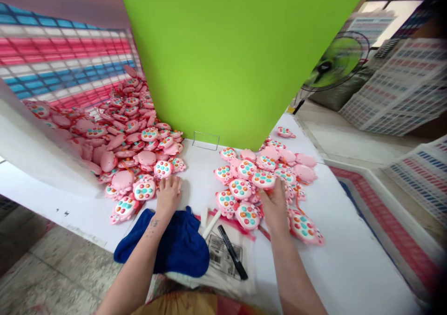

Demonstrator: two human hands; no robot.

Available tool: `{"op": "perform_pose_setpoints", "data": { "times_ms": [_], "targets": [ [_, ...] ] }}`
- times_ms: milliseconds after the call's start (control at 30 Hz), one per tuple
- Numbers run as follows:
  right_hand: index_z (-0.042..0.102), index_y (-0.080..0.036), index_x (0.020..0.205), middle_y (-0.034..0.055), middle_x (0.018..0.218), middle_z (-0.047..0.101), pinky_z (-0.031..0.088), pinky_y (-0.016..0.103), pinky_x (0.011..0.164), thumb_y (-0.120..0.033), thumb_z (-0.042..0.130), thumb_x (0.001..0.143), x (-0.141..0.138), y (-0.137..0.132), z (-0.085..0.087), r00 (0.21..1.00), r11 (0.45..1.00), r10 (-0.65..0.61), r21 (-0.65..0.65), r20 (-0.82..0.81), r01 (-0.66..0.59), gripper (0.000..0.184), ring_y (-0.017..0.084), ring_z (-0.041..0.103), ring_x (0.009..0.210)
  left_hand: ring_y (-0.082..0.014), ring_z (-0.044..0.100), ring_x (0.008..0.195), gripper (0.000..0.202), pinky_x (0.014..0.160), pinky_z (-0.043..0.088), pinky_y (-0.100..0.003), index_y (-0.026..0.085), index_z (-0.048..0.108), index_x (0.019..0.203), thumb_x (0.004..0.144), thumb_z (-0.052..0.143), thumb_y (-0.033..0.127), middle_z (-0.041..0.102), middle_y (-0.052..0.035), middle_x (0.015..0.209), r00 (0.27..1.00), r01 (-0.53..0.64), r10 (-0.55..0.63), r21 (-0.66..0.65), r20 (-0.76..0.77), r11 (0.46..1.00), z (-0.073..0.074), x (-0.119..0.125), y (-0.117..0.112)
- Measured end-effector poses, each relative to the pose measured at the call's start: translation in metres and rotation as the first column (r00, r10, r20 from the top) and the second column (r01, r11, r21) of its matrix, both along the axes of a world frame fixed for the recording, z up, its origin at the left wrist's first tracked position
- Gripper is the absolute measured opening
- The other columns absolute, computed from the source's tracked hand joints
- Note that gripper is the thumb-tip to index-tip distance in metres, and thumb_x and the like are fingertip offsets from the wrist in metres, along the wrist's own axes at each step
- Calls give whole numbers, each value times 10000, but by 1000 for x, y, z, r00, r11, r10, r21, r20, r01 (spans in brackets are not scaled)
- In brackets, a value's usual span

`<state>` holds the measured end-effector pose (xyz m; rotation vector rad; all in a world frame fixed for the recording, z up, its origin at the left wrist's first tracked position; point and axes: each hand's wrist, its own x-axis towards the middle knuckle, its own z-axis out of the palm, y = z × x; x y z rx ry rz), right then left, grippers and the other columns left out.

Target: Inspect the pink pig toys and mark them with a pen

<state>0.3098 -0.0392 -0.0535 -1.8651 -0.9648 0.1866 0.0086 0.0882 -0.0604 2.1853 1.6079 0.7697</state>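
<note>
My left hand (169, 195) is at the front edge of a large heap of pink toys (122, 156), its fingers curled down over a pink toy, of which only an edge shows. These toys are animal-shaped, with white faces and round teal, red and orange buttons. Over on the right, my right hand (275, 201) grips one such toy (263, 180) by its near side, button face up. It is above a smaller group of the same toys (240, 189), most with their buttons up and some showing plain pink backs.
A tall green panel (230, 63) stands behind, with a wire loop (206, 140) at its foot. Nearest me lie a blue cloth (181, 245), a black marker (232, 252) and a printed plastic bag (220, 259). A fan (335, 63) and stacked crates (401, 86) are off the white table (349, 259).
</note>
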Motion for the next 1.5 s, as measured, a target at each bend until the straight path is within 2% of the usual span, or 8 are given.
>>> {"op": "perform_pose_setpoints", "data": {
  "times_ms": [300,533,633,767,900,1100,1333,1500],
  "targets": [
    [440,-121,1380,165,1504,286,246,578,1094,-279,382,889,7,18,7,880,979,102,-204,464,-6,519,365,227,1386,-248,619,1033,453,885,518,-415,124,505,1255,885,481,384,618,-139,1167,887,133,-52,-146,460,980,14,18,-8],
    [575,-168,1256,142,1355,490,277,553,1085,-378,432,877,-10,14,17,930,990,139,-80,341,-119,456,315,378,1289,-162,649,740,537,615,574,-324,191,493,1142,738,692,483,615,-54,997,435,492,276,-483,857,724,39,38,-39],
    [576,-232,1253,91,1263,576,385,475,1036,-464,474,877,-38,7,31,932,933,358,-14,-53,-359,454,254,506,1176,-143,626,694,507,557,555,-277,196,485,1034,683,754,445,592,3,878,507,556,199,-495,839,668,48,44,-45],
    [562,-254,1268,55,1245,604,446,412,988,-520,548,840,-73,2,36,674,811,547,113,-497,-574,503,232,547,1146,-87,540,592,461,507,451,-184,165,517,925,651,783,422,552,43,723,567,600,18,-428,824,676,53,54,-47],
    [630,-251,1159,40,1156,644,461,393,957,-520,595,812,-89,3,27,596,809,540,172,-595,-561,441,226,573,1088,-103,547,663,457,617,445,-209,145,554,913,668,760,471,588,10,754,523,603,2,-371,852,706,55,60,-50],
    [586,-279,1181,31,1163,626,554,364,780,-528,637,773,-91,3,21,440,857,465,266,-769,-442,481,200,632,934,-193,576,964,730,842,469,-302,196,362,1371,781,639,525,559,-89,1131,458,673,-39,-318,888,667,55,56,-64],
    [511,-286,1257,58,1171,603,576,349,631,-597,614,758,-98,-2,28,341,866,431,277,-835,-417,596,223,628,913,-179,566,966,772,857,475,-296,208,260,1440,801,654,394,479,-102,1247,522,686,-151,-308,840,660,56,60,-68],
    [526,-274,1241,50,1170,605,567,336,693,-552,633,758,-96,-2,30,424,837,481,258,-767,-483,568,216,622,942,-198,571,987,820,856,479,-305,198,233,1450,781,681,352,478,-108,1235,479,717,-167,-274,862,641,51,61,-66]
  ]
}}
